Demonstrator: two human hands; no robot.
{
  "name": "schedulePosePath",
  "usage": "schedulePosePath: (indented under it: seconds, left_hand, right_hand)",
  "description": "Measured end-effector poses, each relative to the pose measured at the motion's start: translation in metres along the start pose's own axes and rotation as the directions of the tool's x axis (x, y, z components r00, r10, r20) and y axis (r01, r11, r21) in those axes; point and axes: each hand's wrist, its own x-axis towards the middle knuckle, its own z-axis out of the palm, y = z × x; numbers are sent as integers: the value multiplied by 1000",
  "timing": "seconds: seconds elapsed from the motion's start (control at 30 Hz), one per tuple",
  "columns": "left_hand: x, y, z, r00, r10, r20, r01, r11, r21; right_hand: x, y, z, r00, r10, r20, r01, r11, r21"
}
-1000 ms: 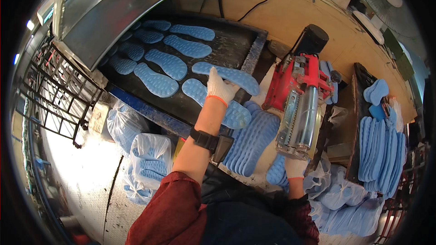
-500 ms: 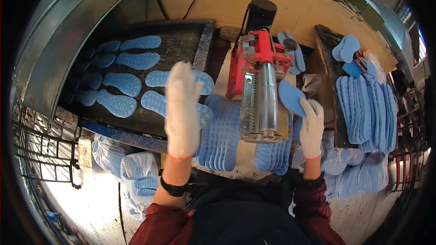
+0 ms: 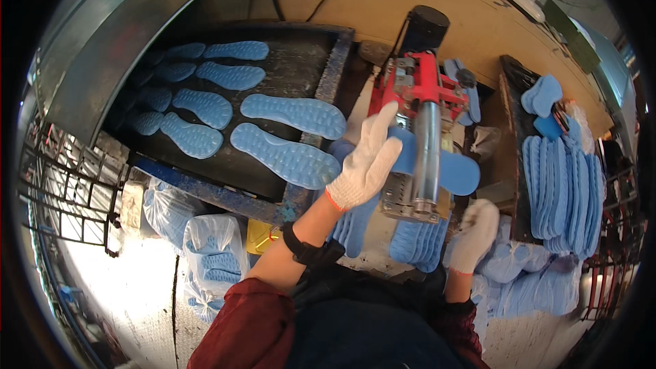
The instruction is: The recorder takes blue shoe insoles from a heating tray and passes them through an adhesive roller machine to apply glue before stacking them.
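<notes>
A flat blue insole (image 3: 459,173) lies crosswise under the metal roller (image 3: 428,157) of a red-framed machine (image 3: 425,82), its ends showing on both sides. My gloved left hand (image 3: 369,164) is at the insole's left end with fingers stretched out; whether it touches the insole I cannot tell. Below and right of the roller, apart from the insole, my gloved right hand (image 3: 476,232) has curled fingers and no visible object in it. Two dimpled blue insoles, an upper one (image 3: 294,115) and a lower one (image 3: 285,156), lie on the dark conveyor left of my left hand.
More insoles (image 3: 202,108) lie farther left on the dark conveyor (image 3: 273,75) with a blue edge. Rows of insoles (image 3: 418,239) stand below the machine. A black side shelf (image 3: 509,137) carries stacked insoles (image 3: 564,188). Clear bags of insoles (image 3: 217,249) sit lower down.
The insole from my right hand is now under the roller, and that hand has let go and drawn back toward me. My left hand has moved right to the machine. The view has shifted.
</notes>
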Motion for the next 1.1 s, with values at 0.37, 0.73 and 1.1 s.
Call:
schedulePosePath:
  seconds: [0.37,0.73,1.1]
  left_hand:
    - [-58,71,-61,354,-831,430,836,74,-544]
    - [-18,-119,-94,605,-794,-62,201,228,-953]
    - [57,-212,-112,-37,-971,-235,207,223,-953]
  right_hand:
    - [-58,111,94,709,139,691,467,642,-608]
    - [-40,121,65,768,228,599,228,776,-588]
    - [-47,63,45,835,287,470,-221,956,-191]
